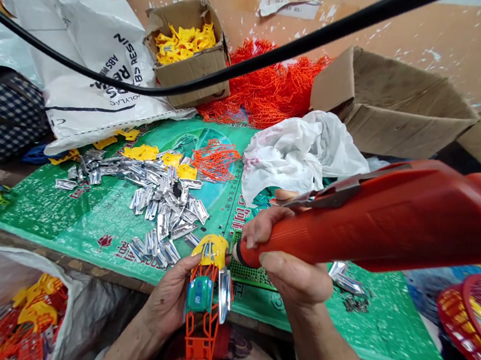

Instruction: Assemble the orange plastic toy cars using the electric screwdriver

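My left hand (174,294) is closed around a toy car (201,294) with a yellow nose, an orange frame, a green middle part and a silver side piece. In my right hand (295,268) is a red power screwdriver (376,220), held level with its tip at the right side of the car's yellow nose. Whether the bit touches a screw is too small to tell. Silver side pieces (167,206) lie heaped just beyond the car, with a few yellow parts (141,152) and orange frames (214,159) behind them. Small dark screws (356,303) lie to the right.
A black cable (155,91) crosses the view in front. At the back stand a box of yellow parts (191,83), a pile of orange frames (274,85) and a cardboard box (408,130). A sack of parts (70,299) is at lower left, a red basket (449,299) at right.
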Demonstrator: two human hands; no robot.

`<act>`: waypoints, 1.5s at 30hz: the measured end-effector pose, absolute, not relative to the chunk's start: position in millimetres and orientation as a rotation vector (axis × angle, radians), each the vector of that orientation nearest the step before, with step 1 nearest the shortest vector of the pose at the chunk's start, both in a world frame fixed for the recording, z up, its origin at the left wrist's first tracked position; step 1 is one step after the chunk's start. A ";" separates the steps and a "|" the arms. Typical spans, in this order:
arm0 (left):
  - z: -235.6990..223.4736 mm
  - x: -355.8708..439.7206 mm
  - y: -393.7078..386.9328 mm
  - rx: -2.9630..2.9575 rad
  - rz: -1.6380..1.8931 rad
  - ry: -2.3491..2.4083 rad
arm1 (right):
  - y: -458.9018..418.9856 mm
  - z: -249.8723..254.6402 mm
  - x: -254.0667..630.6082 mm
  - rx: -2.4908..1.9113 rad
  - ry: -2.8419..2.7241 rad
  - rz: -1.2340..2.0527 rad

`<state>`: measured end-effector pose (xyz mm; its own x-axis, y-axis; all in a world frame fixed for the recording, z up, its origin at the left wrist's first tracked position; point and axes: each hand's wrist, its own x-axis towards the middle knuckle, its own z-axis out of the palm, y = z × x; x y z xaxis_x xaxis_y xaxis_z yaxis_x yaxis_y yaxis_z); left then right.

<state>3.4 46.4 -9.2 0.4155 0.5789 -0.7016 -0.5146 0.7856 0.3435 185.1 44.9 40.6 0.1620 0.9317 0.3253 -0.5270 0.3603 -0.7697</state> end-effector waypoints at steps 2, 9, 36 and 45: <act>-10.4 3.3 46.0 0.082 0.690 0.898 | 44.7 40.3 185.4 -0.544 -0.897 1.125; -7.5 7.1 46.2 0.062 0.702 0.953 | 44.1 43.5 182.8 -0.519 -0.885 1.141; -4.3 4.1 32.8 0.786 0.745 1.136 | 38.3 59.5 187.5 -0.569 -0.903 0.965; 10.2 11.6 31.8 1.065 0.752 1.111 | 35.9 78.5 174.0 -0.596 -0.863 0.886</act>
<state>11.6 31.8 10.2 0.2997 0.8951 -0.3302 0.0259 0.3383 0.9407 174.0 35.9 78.5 0.3484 0.8519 0.3911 -0.4134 0.5141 -0.7515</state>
